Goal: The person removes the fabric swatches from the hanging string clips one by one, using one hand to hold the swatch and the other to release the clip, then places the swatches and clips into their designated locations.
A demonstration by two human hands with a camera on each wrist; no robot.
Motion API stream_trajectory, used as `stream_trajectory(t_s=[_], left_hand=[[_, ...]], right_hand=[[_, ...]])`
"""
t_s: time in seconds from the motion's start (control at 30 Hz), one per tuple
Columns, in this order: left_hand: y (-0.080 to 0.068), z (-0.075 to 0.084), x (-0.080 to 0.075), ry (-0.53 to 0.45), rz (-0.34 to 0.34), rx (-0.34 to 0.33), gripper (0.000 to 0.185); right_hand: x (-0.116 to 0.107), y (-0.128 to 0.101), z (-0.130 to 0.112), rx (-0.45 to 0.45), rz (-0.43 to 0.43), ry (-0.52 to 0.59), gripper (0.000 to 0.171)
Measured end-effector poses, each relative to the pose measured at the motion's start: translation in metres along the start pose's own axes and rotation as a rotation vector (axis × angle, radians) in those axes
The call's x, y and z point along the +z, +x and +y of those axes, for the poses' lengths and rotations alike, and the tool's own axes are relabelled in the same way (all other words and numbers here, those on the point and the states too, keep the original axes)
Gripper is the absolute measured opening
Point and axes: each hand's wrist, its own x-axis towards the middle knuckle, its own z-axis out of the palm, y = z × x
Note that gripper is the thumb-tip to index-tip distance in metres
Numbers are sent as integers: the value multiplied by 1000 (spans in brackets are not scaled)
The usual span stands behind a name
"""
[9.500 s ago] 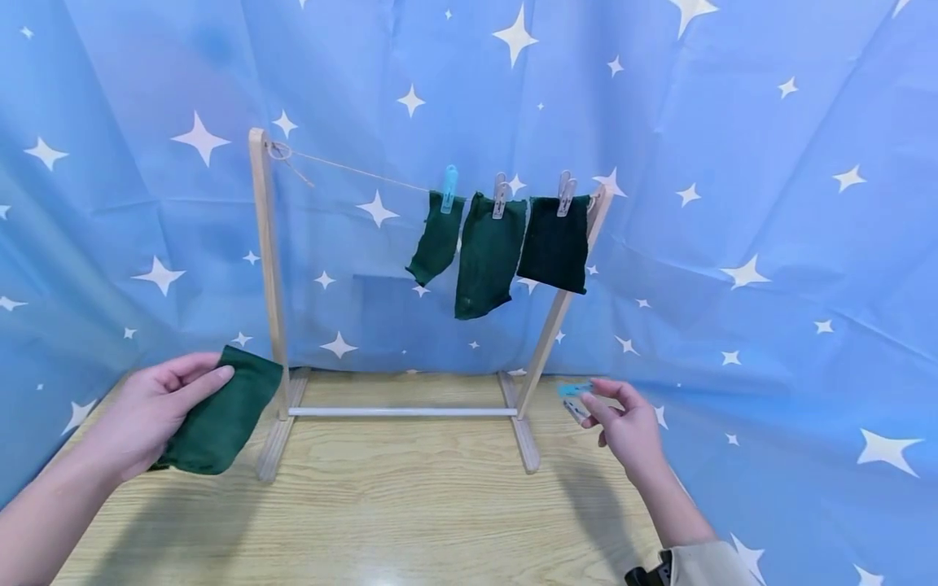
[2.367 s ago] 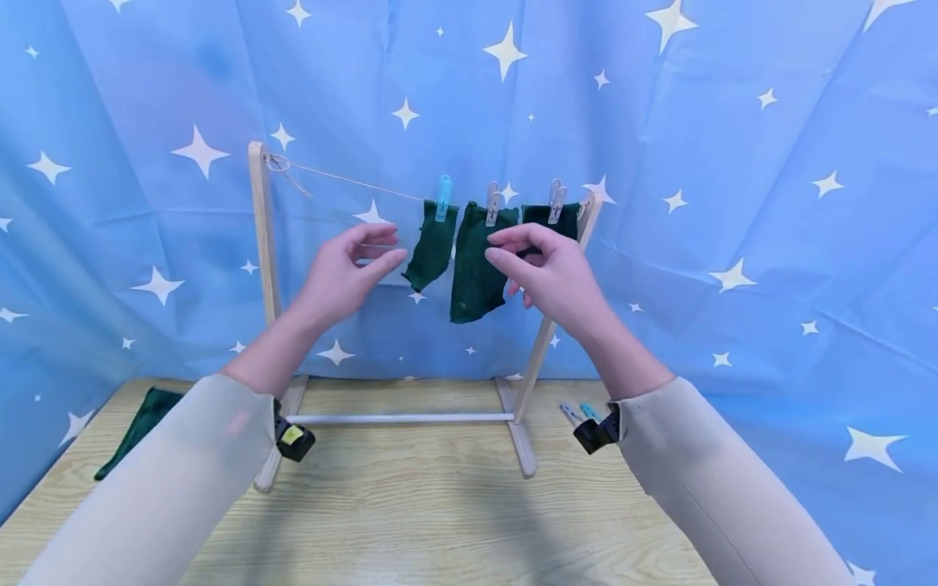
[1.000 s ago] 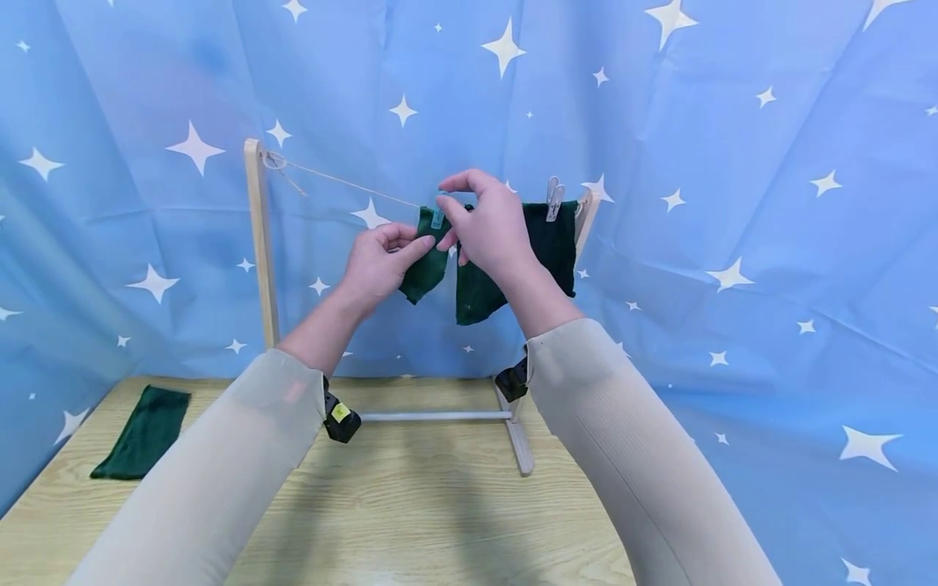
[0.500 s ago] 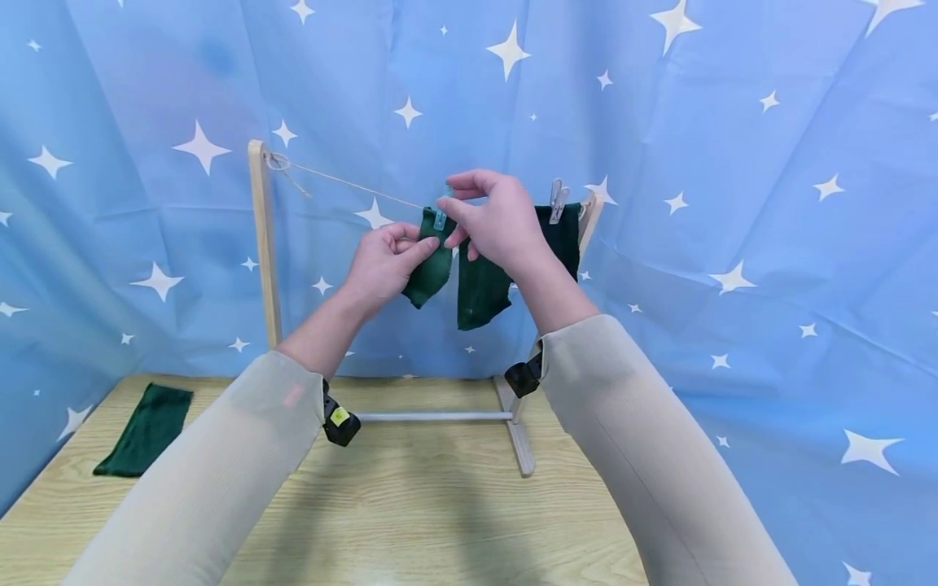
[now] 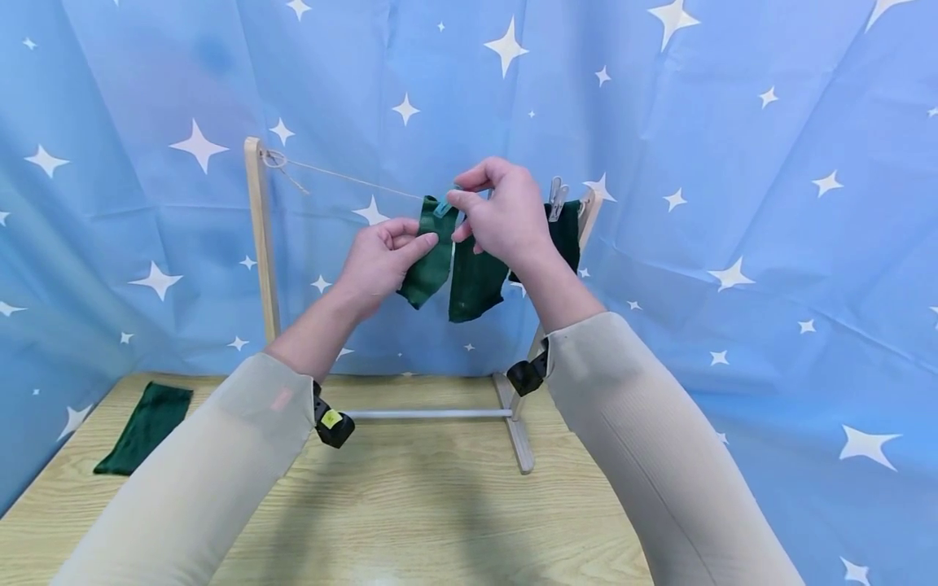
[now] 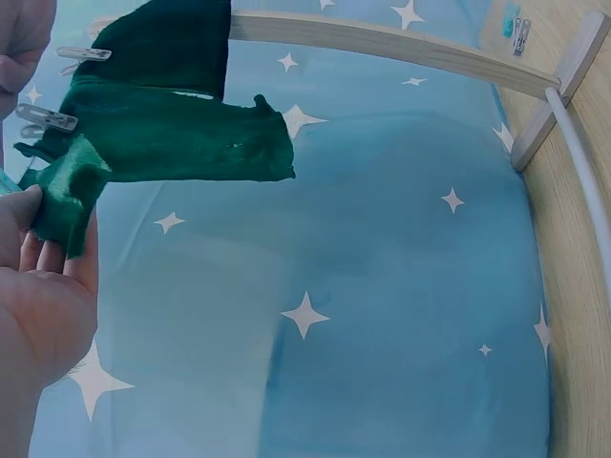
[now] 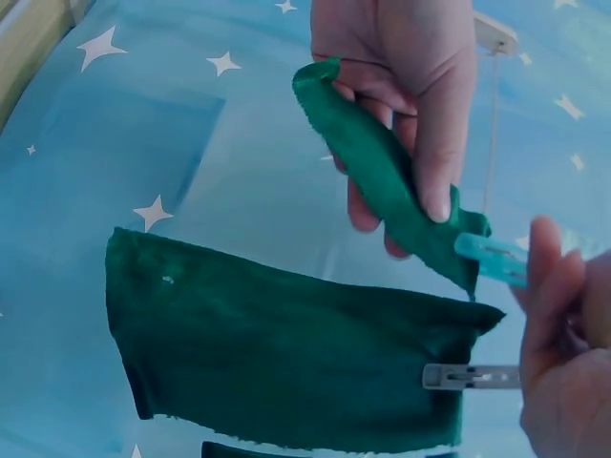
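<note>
A wooden drying rack [image 5: 258, 244] carries a string [image 5: 352, 181] with three dark green cloths. My left hand [image 5: 416, 238] pinches the top of the leftmost cloth [image 5: 427, 264], which also shows in the wrist views [image 7: 377, 176] [image 6: 65, 196]. My right hand [image 5: 460, 203] pinches the blue clothespin [image 5: 443, 208] [image 7: 492, 258] that sits on that cloth's top edge. The middle cloth [image 5: 472, 285] [image 7: 286, 343] hangs beside it under a clear clip [image 7: 473, 377]. The right cloth [image 5: 566, 236] is partly hidden behind my right hand.
A fourth green cloth [image 5: 142, 419] lies flat on the wooden table [image 5: 410, 505] at the far left. Two spare clothespins [image 6: 516, 24] lie near the rack's right foot. A blue starred curtain [image 5: 733, 163] closes in the back and sides.
Both hands rose from the table to the line, leaving the cloth and pegs down. In the last half second the blue clothespin tilted and the leftmost cloth shifted slightly.
</note>
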Motion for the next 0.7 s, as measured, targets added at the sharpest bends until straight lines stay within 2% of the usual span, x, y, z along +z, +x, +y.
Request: stream_trajectory(t_s=[0.33, 0.7], left_hand=[[-5, 2, -2, -23, -35, 9, 38], [-23, 5, -8, -90, -92, -43, 45]], right_hand=[[-5, -1, 5, -79, 77, 68, 14], [-20, -19, 21, -119, 114, 154, 14]])
